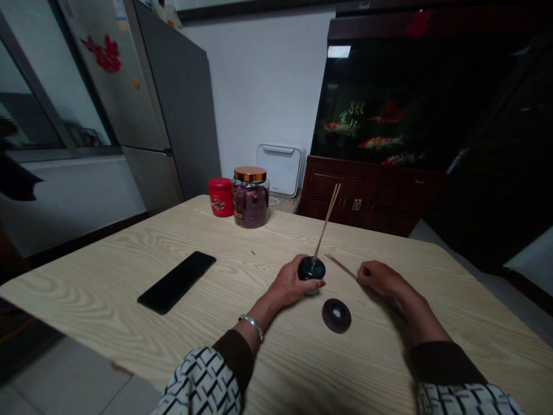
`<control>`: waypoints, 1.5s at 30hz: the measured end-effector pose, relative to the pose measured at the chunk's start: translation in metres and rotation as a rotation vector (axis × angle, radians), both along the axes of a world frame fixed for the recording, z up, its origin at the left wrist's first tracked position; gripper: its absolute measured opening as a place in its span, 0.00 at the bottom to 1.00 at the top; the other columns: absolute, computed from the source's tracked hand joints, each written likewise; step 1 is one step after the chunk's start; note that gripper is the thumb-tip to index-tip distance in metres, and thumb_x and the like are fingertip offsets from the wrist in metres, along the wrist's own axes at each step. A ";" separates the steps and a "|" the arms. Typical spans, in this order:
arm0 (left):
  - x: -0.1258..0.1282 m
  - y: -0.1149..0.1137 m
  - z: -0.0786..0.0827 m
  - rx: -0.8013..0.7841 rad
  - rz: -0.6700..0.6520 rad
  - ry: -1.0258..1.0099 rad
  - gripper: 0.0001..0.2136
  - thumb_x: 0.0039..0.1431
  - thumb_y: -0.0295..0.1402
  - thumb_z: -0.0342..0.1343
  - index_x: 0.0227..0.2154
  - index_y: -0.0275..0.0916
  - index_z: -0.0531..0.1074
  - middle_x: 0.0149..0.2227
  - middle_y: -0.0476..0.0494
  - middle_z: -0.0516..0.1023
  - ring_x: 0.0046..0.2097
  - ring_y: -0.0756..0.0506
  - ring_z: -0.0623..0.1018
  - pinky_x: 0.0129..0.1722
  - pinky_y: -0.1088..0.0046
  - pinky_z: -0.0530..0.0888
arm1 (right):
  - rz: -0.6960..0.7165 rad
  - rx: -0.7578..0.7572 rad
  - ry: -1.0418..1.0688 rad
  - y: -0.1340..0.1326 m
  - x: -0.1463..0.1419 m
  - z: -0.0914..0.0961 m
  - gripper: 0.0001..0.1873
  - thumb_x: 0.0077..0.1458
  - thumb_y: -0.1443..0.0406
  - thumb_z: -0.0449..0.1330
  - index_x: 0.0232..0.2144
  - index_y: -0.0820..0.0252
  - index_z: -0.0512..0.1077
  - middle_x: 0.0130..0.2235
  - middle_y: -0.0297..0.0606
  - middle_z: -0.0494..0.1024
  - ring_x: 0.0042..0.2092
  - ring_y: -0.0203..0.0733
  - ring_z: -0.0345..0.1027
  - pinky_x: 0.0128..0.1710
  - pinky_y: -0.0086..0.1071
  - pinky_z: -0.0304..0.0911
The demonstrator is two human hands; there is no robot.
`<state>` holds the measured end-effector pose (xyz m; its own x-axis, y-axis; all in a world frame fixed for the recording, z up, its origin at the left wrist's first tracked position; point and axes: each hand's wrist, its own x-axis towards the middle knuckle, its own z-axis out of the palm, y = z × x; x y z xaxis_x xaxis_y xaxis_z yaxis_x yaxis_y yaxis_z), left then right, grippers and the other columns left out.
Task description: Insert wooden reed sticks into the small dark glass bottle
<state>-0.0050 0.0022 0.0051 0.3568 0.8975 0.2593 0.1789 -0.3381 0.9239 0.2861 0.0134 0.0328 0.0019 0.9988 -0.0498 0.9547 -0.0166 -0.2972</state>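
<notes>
My left hand is wrapped round a small dark round bottle standing on the wooden table. Thin wooden sticks rise from the bottle's mouth and lean to the right. My right hand rests on the table with its fingers pinched on the near end of some loose sticks that lie flat beside the bottle. A dark round lid with a pale centre lies on the table just in front of both hands.
A black phone lies flat at the left. A red tin and a glass jar with a copper lid stand at the far edge. Behind are a grey fridge, a white appliance and a fish tank on a dark cabinet.
</notes>
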 end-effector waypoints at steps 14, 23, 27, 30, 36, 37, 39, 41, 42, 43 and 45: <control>0.001 0.001 -0.002 0.000 0.000 -0.014 0.28 0.46 0.42 0.70 0.49 0.38 0.71 0.41 0.44 0.79 0.42 0.44 0.76 0.42 0.71 0.71 | -0.034 0.802 1.331 -0.047 -0.074 0.109 0.13 0.46 0.59 0.71 0.30 0.58 0.73 0.34 0.38 0.78 0.30 0.34 0.69 0.21 0.23 0.58; 0.000 0.000 0.000 0.008 0.007 -0.004 0.28 0.46 0.43 0.70 0.49 0.38 0.71 0.42 0.43 0.78 0.42 0.44 0.76 0.42 0.71 0.71 | 0.028 0.823 1.256 -0.036 -0.106 0.084 0.12 0.51 0.59 0.68 0.33 0.59 0.72 0.34 0.37 0.79 0.31 0.35 0.71 0.23 0.25 0.63; -0.001 -0.001 0.001 0.009 0.004 -0.003 0.28 0.46 0.44 0.69 0.49 0.38 0.71 0.42 0.43 0.78 0.42 0.44 0.76 0.42 0.70 0.71 | 0.073 0.668 1.174 -0.031 -0.116 0.068 0.14 0.52 0.57 0.67 0.33 0.59 0.70 0.34 0.37 0.78 0.32 0.36 0.72 0.23 0.26 0.62; 0.000 -0.002 0.002 0.025 0.012 -0.005 0.28 0.45 0.43 0.69 0.49 0.38 0.71 0.42 0.43 0.78 0.43 0.44 0.76 0.43 0.70 0.71 | 0.127 0.399 1.031 -0.025 -0.115 0.058 0.17 0.51 0.53 0.66 0.33 0.60 0.70 0.31 0.36 0.76 0.31 0.39 0.72 0.23 0.27 0.61; 0.001 0.000 -0.002 0.014 0.018 -0.028 0.30 0.44 0.44 0.70 0.49 0.38 0.71 0.42 0.43 0.78 0.42 0.43 0.76 0.42 0.69 0.72 | 0.136 0.270 0.523 -0.009 -0.054 0.047 0.15 0.57 0.53 0.58 0.36 0.58 0.72 0.34 0.38 0.77 0.32 0.41 0.71 0.28 0.32 0.62; 0.001 0.000 -0.003 0.012 0.018 -0.029 0.30 0.44 0.45 0.70 0.49 0.39 0.72 0.41 0.43 0.78 0.42 0.43 0.76 0.42 0.69 0.72 | 0.129 0.250 0.353 -0.007 -0.040 0.042 0.12 0.57 0.55 0.58 0.34 0.57 0.73 0.34 0.39 0.78 0.33 0.41 0.71 0.31 0.32 0.62; 0.000 0.000 -0.004 0.012 0.019 -0.028 0.30 0.43 0.45 0.70 0.49 0.39 0.72 0.41 0.43 0.78 0.42 0.43 0.76 0.42 0.69 0.73 | 0.095 0.151 0.045 -0.002 -0.018 0.030 0.08 0.55 0.60 0.59 0.31 0.57 0.74 0.34 0.41 0.79 0.35 0.43 0.71 0.33 0.34 0.60; 0.000 0.000 -0.003 0.020 0.021 -0.022 0.29 0.44 0.45 0.70 0.49 0.38 0.72 0.42 0.42 0.78 0.42 0.43 0.76 0.42 0.68 0.73 | 0.063 0.029 -0.139 0.001 -0.005 0.015 0.06 0.52 0.61 0.61 0.30 0.57 0.76 0.35 0.42 0.80 0.37 0.45 0.71 0.34 0.34 0.58; 0.000 0.000 -0.003 0.024 0.024 -0.017 0.29 0.44 0.45 0.70 0.49 0.38 0.72 0.41 0.42 0.78 0.42 0.43 0.76 0.42 0.68 0.73 | 0.051 -0.016 -0.180 0.002 -0.002 0.008 0.06 0.51 0.62 0.61 0.31 0.57 0.76 0.36 0.43 0.80 0.38 0.46 0.72 0.34 0.34 0.57; 0.000 0.000 -0.002 0.028 0.026 -0.012 0.29 0.44 0.44 0.70 0.49 0.38 0.72 0.41 0.42 0.78 0.42 0.43 0.76 0.43 0.68 0.73 | 0.045 -0.046 -0.196 0.004 -0.001 0.002 0.06 0.51 0.62 0.61 0.31 0.57 0.76 0.37 0.43 0.80 0.38 0.46 0.72 0.34 0.34 0.57; -0.001 -0.001 -0.001 0.033 0.028 0.000 0.29 0.45 0.45 0.70 0.49 0.39 0.72 0.42 0.43 0.78 0.42 0.43 0.76 0.43 0.68 0.73 | 0.038 -0.065 -0.188 0.007 0.000 -0.007 0.05 0.50 0.64 0.61 0.31 0.57 0.76 0.37 0.43 0.80 0.38 0.46 0.72 0.34 0.33 0.57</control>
<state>-0.0056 0.0011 0.0044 0.3320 0.8978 0.2893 0.1887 -0.3637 0.9122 0.2864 0.0202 0.0260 -0.0208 0.9930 -0.1162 0.9936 0.0076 -0.1131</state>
